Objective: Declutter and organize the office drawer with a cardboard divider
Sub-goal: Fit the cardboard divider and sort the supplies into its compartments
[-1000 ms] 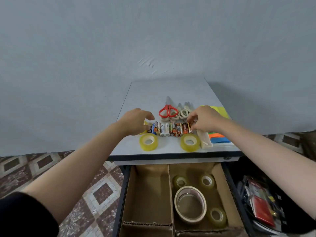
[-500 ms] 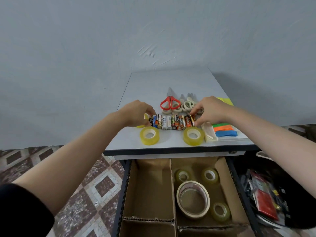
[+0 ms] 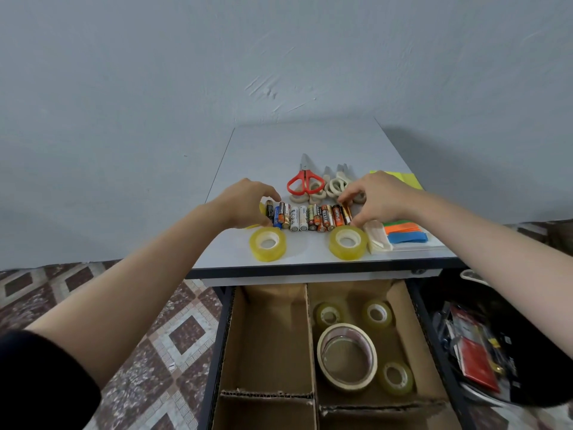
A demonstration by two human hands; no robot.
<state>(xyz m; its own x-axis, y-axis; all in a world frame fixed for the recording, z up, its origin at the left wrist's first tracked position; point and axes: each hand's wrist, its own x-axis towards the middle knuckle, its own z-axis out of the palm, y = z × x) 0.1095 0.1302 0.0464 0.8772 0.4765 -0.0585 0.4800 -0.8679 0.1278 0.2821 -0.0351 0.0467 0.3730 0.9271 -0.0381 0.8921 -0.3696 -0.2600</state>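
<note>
A row of several batteries (image 3: 307, 217) lies side by side on the grey desk top (image 3: 304, 144). My left hand (image 3: 248, 203) curls its fingers and thumb round the left end of the row. My right hand (image 3: 378, 200) pinches the right end the same way. Below the desk the open drawer (image 3: 217, 352) holds a cardboard divider (image 3: 307, 321). Its right compartment contains a big masking tape roll (image 3: 347, 356) and three small clear tape rolls (image 3: 376, 313). The left compartment (image 3: 269, 336) shows bare cardboard.
Two yellow tape rolls (image 3: 267, 243) (image 3: 348, 242) sit in front of the batteries. Red scissors (image 3: 305, 183) and beige scissors (image 3: 336, 186) lie behind. Yellow notes (image 3: 403, 178) and coloured flags (image 3: 403, 232) are at the right. A black bin (image 3: 474, 352) of clutter stands beside the drawer.
Both hands stay at the two ends of the battery row. The view has shifted slightly, and the drawer contents are unchanged.
</note>
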